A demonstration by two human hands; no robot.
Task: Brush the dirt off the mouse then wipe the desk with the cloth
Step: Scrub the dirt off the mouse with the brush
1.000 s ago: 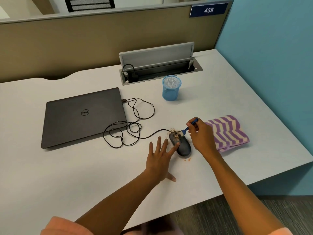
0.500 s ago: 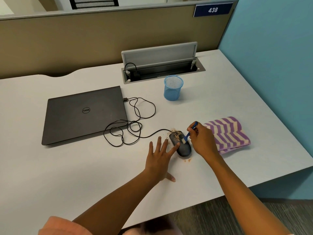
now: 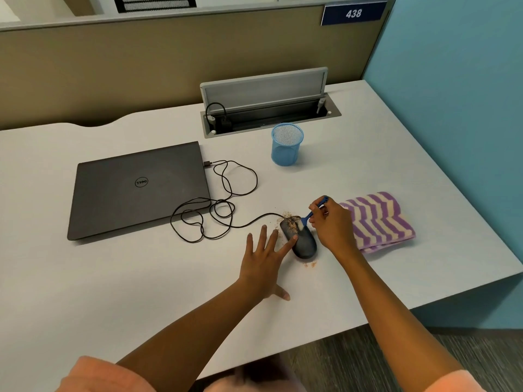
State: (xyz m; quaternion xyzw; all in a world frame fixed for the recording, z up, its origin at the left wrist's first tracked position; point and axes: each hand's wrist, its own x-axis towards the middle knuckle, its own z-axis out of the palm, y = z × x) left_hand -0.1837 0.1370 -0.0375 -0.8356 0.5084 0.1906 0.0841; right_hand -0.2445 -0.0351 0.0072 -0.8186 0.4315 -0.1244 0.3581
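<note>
Ok, head view: black mouse (image 3: pixel 303 241) sits on the white desk (image 3: pixel 113 278), just left of the striped cloth (image 3: pixel 377 220), brown dirt (image 3: pixel 290 222) on its front end and a few crumbs on the desk around it. Right hand (image 3: pixel 334 226) pinches a small blue brush (image 3: pixel 312 212), bristles down on the mouse's front. Left hand (image 3: pixel 264 263) lies flat on the desk, fingers spread, index tip touching the mouse's left side. Mouse cable (image 3: pixel 215 222) loops toward the closed laptop (image 3: pixel 135 188). Blue mesh cup (image 3: pixel 286 144) stands farther back.
</note>
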